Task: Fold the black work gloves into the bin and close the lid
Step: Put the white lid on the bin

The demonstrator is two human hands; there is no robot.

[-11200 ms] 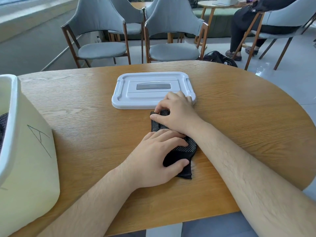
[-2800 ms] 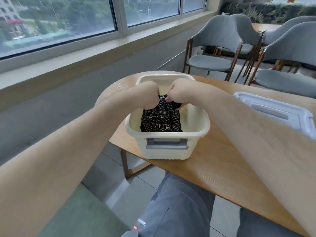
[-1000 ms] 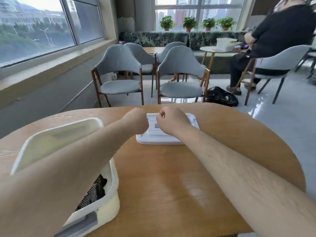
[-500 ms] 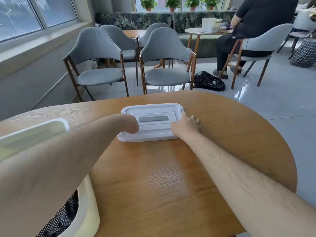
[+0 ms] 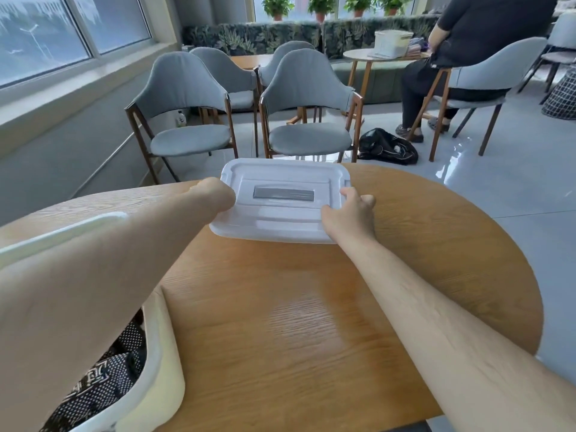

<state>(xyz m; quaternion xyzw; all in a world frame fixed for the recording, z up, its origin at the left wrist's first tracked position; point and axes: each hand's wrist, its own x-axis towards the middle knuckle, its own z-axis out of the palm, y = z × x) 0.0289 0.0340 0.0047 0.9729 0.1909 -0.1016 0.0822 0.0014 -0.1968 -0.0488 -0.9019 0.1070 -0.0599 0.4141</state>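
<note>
Holding the lid: left hand, right hand.

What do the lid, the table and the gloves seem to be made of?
The lid: likely white plastic, smooth, moulded ridges, slight sheen. The table: wood or wood veneer, grain lines, glossy reflection. The gloves: black knit fabric with white dots, possibly rubber.

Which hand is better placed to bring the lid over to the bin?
Probably right: the right hand grips the lid at its edge, arm clear; the left forearm crosses over the bin.
</note>
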